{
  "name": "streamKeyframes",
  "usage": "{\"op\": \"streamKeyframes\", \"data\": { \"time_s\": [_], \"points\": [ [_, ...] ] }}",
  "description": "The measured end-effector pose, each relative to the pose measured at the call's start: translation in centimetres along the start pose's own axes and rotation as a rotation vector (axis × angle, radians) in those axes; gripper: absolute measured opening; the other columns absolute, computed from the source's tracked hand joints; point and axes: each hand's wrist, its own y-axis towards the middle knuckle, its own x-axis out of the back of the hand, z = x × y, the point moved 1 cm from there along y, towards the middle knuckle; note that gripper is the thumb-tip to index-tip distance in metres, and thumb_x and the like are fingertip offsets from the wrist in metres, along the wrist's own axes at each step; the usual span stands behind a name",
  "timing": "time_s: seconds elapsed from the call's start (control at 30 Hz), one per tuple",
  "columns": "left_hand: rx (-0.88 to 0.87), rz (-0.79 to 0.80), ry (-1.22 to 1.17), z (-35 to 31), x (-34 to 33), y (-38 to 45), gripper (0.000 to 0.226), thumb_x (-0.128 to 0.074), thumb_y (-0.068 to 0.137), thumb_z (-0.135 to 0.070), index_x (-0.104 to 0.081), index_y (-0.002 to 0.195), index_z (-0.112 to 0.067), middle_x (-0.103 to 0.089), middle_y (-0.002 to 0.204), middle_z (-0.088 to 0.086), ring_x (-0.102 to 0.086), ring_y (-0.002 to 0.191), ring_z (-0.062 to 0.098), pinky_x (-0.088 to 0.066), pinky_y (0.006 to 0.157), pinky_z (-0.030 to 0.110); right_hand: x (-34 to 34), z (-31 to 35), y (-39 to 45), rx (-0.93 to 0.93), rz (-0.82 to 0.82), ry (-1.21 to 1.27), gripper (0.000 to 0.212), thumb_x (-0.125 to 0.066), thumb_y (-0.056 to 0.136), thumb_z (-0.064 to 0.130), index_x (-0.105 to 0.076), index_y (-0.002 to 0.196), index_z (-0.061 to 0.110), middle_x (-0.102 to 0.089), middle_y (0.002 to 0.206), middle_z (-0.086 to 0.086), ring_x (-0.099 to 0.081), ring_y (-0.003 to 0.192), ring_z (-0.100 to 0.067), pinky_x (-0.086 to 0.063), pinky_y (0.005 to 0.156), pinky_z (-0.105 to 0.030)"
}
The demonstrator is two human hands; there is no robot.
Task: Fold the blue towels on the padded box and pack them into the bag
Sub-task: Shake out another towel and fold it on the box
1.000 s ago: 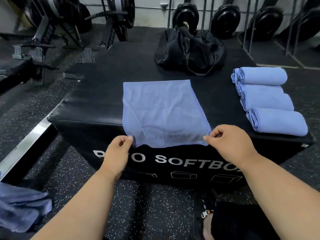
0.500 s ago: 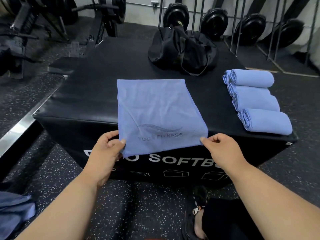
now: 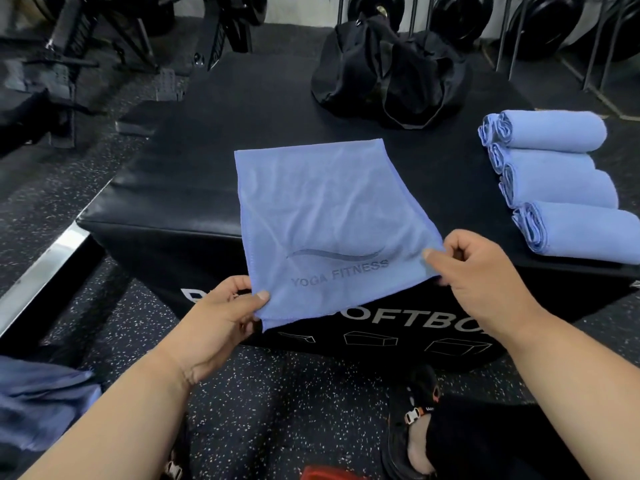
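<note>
So I've got one blue towel (image 3: 332,216) laid flat on the padded box (image 3: 173,188), with its near end hanging off the box's front edge. It's the one with the wavy logo and "YOGA FITNESS" printed on it, and that print sits right at the box's front edge, facing me. My left hand (image 3: 221,323) is pinching the near left corner of that towel, thumb on top and fingers curled underneath. My right hand (image 3: 478,278) is pinching the near right corner the same way, fingers curled in around the hem. Both corners are lifted a bit off the box's front face, so the white lettering on the box is partly covered by the cloth.

On the right side of the box top there's a row of four rolled towels (image 3: 557,188), same blue, lying side by side and touching each other, with the spiral ends pointing toward the box's middle. The black duffel bag (image 3: 388,77) sits slumped at the far edge of the box, well apart from the flat towel. Off the box's left front corner, down on the speckled floor, there's a heap of blue-grey cloth (image 3: 38,400). Just below the box's front face I can see my foot in a black sandal (image 3: 412,417).
</note>
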Motion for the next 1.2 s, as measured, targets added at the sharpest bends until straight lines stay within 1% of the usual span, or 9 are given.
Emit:
{"op": "streamKeyframes", "data": {
  "time_s": [0.17, 0.27, 0.43, 0.53, 0.7, 0.83, 0.97, 1.1, 1.2],
  "points": [
    [-0.021, -0.108, 0.067, 1.5, 0.0, 0.3, 0.01, -0.067, 0.102, -0.016, -0.06, 0.109, -0.015, -0.062, 0.07, -0.003, -0.049, 0.06, 0.007, -0.039, 0.063, 0.026, 0.2, -0.5, 0.5, -0.022, 0.0, 0.117, 0.039, -0.073, 0.097, 0.017, -0.043, 0.072, 0.012, -0.044, 0.067, -0.007, -0.065, 0.061, -0.015, -0.053, 0.063, -0.038],
    [-0.003, -0.122, 0.038, 2.0, -0.6, 0.0, 0.008, -0.065, 0.104, -0.019, -0.057, 0.105, -0.016, -0.06, 0.065, -0.007, -0.057, 0.06, 0.005, -0.057, 0.084, 0.036, 0.3, -0.5, 0.7, -0.034, -0.022, 0.157, 0.038, -0.074, 0.097, 0.017, -0.045, 0.073, 0.013, -0.049, 0.069, -0.013, -0.07, 0.063, -0.021, -0.054, 0.059, -0.032],
    [0.011, -0.094, 0.015, 2.6, -0.9, -0.2, 0.014, -0.066, 0.104, -0.025, -0.064, 0.09, -0.021, -0.055, 0.074, 0.002, -0.056, 0.072, 0.011, -0.052, 0.093, 0.039, 0.6, -0.5, 0.7, -0.061, -0.011, 0.231, 0.036, -0.074, 0.097, 0.018, -0.049, 0.071, 0.02, -0.054, 0.063, -0.005, -0.067, 0.062, -0.022, -0.055, 0.06, -0.034],
    [-0.003, -0.107, 0.017, 2.9, -1.5, -0.3, 0.013, -0.062, 0.106, -0.025, -0.068, 0.096, -0.019, -0.061, 0.092, 0.011, -0.056, 0.084, 0.017, -0.05, 0.09, 0.035, 0.5, -0.3, 0.4, -0.064, 0.004, 0.247, 0.037, -0.074, 0.097, 0.018, -0.051, 0.069, 0.021, -0.057, 0.064, -0.004, -0.067, 0.062, -0.021, -0.056, 0.062, -0.035],
    [-0.016, -0.127, 0.015, 3.1, -2.7, -0.4, 0.013, -0.06, 0.107, -0.029, -0.069, 0.109, -0.02, -0.072, 0.101, 0.0, -0.066, 0.097, 0.01, -0.049, 0.09, 0.031, 0.6, 0.0, 0.2, -0.062, -0.01, 0.276, 0.033, -0.074, 0.098, 0.019, -0.053, 0.072, 0.018, -0.058, 0.067, -0.005, -0.067, 0.063, -0.021, -0.057, 0.06, -0.031],
    [-0.001, -0.149, -0.012, 3.5, -2.9, 0.1, 0.014, -0.061, 0.106, -0.032, -0.068, 0.109, -0.02, -0.06, 0.097, 0.007, -0.059, 0.101, 0.019, -0.047, 0.094, 0.034, 1.1, -0.2, 0.3, -0.062, -0.02, 0.288, 0.029, -0.073, 0.098, 0.02, -0.055, 0.077, 0.014, -0.059, 0.07, -0.008, -0.067, 0.065, -0.02, -0.058, 0.06, -0.029],
    [0.006, -0.192, -0.029, 3.7, -3.1, 0.4, 0.009, -0.061, 0.107, -0.03, -0.064, 0.106, -0.022, -0.075, 0.089, -0.005, -0.07, 0.099, 0.012, -0.05, 0.091, 0.032, 1.4, -0.5, 0.6, -0.076, -0.023, 0.31, 0.029, -0.074, 0.098, 0.017, -0.054, 0.076, 0.015, -0.056, 0.074, -0.01, -0.062, 0.061, -0.016, -0.058, 0.061, -0.029],
    [0.018, -0.185, -0.052, 3.8, -2.9, 0.9, 0.011, -0.063, 0.105, -0.028, -0.063, 0.096, -0.022, -0.06, 0.09, 0.01, -0.069, 0.093, 0.013, -0.044, 0.084, 0.032, 1.3, -0.9, 0.8, -0.094, 0.025, 0.301, 0.032, -0.074, 0.097, 0.017, -0.053, 0.073, 0.018, -0.054, 0.075, -0.011, -0.059, 0.065, -0.016, -0.056, 0.063, -0.031],
    [0.014, -0.181, 0.015, 4.0, -2.9, 1.1, 0.012, -0.064, 0.104, -0.03, -0.064, 0.092, -0.026, -0.072, 0.091, -0.005, -0.068, 0.1, 0.008, -0.045, 0.099, 0.036, 1.2, -1.3, 1.0, -0.091, 0.038, 0.25, 0.028, -0.075, 0.096, 0.016, -0.055, 0.077, 0.013, -0.058, 0.066, -0.001, -0.058, 0.064, -0.015, -0.055, 0.062, -0.031]
  ]
}}
